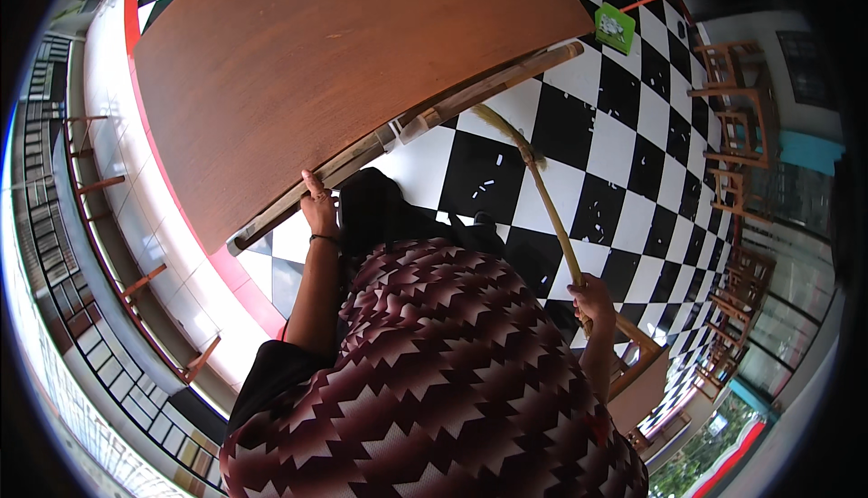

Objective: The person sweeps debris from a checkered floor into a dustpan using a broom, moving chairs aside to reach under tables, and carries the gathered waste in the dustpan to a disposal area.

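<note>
My right hand [592, 299] is wrapped round the upper part of a straw broom's pale handle [553, 209]. The broom slants away from me, and its straw bristles [495, 123] reach the checkered floor beside the long side of a brown wooden table [362, 55]. On the table's near edge is my left hand [318, 207], closed on the wooden rail at its left part, one finger lying up against the top. Some of its fingers are hidden by the wood. Small white scraps [488, 182] are scattered over the black tiles between the table and the broom.
A green dustpan [615, 30] with a long red handle stands on the floor past the table's far right corner. Wooden chairs and tables [737, 136] line the right side. Close behind my right hand is another wooden piece of furniture [640, 353]. A tiled ledge [145, 191] runs along the left.
</note>
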Available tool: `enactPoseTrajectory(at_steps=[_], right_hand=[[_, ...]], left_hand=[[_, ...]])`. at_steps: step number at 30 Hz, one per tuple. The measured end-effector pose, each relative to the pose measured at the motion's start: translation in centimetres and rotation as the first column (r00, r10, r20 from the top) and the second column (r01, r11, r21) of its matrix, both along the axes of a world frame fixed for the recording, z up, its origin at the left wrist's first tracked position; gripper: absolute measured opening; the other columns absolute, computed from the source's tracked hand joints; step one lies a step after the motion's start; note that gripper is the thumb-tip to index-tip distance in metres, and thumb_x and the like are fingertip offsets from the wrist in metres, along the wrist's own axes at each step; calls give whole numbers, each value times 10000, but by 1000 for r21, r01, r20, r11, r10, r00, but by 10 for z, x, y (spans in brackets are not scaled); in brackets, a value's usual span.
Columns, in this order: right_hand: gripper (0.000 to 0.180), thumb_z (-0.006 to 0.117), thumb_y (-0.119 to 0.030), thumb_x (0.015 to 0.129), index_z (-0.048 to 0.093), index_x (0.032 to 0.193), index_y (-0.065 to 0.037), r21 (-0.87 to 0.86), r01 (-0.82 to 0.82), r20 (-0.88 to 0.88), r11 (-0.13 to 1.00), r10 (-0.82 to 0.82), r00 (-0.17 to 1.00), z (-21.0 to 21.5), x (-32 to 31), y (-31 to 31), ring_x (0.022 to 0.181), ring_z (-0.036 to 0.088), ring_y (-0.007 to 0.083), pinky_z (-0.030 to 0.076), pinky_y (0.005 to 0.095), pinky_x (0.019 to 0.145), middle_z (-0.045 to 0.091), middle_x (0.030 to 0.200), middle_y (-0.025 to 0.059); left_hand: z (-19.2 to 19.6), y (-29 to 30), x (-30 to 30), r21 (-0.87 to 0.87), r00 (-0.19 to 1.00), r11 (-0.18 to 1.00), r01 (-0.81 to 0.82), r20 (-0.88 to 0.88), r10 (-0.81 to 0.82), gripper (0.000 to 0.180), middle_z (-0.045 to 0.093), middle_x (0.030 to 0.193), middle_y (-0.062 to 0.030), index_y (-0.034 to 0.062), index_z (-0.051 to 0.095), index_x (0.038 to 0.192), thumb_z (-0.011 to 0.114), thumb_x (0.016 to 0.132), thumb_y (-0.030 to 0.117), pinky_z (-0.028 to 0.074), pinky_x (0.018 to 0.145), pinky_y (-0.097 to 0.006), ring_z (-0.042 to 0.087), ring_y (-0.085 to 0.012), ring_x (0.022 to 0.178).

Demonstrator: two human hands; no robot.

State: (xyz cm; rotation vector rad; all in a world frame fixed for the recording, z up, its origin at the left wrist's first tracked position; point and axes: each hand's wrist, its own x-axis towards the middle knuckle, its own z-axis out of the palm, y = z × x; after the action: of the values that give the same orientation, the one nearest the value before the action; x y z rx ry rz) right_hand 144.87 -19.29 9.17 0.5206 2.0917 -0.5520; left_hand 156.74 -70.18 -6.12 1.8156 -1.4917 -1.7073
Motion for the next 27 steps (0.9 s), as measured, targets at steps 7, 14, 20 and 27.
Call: enactPoseTrajectory(at_steps=[7, 14, 20, 27], right_hand=[[224, 585, -227, 852, 535, 927, -21, -163, -174, 80, 971, 189, 979, 35, 81, 26, 614, 616, 246, 513, 368, 538, 567, 673, 119], [447, 538, -435, 852, 563, 998, -14, 95, -696, 213, 712, 669, 713, -17, 13, 18, 935, 612, 348, 484, 443, 816, 633, 952, 194], [348, 537, -355, 838, 601, 1043, -82, 226, -795, 73, 564, 804, 591, -89, -64, 28, 962, 618, 355, 503, 450, 810, 642, 1022, 173], [288, 499, -220, 831, 662, 1021, -79, 409, -602, 2, 686, 659, 752, -108, -182, 89, 973, 626, 331, 518, 434, 793, 650, 1033, 151]], left_hand=[[35, 7, -6, 195, 996, 981, -10, 83, -7, 901, 557, 856, -117, -34, 501, 1080, 300, 778, 791, 453, 582, -340, 560, -198, 692], [36, 33, 21, 204, 997, 979, -18, 76, 2, 929, 576, 974, -126, 23, 404, 1270, 248, 781, 797, 447, 692, -364, 555, -224, 809], [33, 120, 132, 214, 963, 966, -141, 254, 84, 909, 572, 903, -126, -6, 333, 1310, 312, 809, 753, 429, 547, -311, 559, -193, 673], [13, 263, 307, 137, 857, 912, -386, 420, 300, 633, 595, 905, -180, 108, 336, 1330, 438, 888, 549, 489, 533, -418, 622, -290, 658]])
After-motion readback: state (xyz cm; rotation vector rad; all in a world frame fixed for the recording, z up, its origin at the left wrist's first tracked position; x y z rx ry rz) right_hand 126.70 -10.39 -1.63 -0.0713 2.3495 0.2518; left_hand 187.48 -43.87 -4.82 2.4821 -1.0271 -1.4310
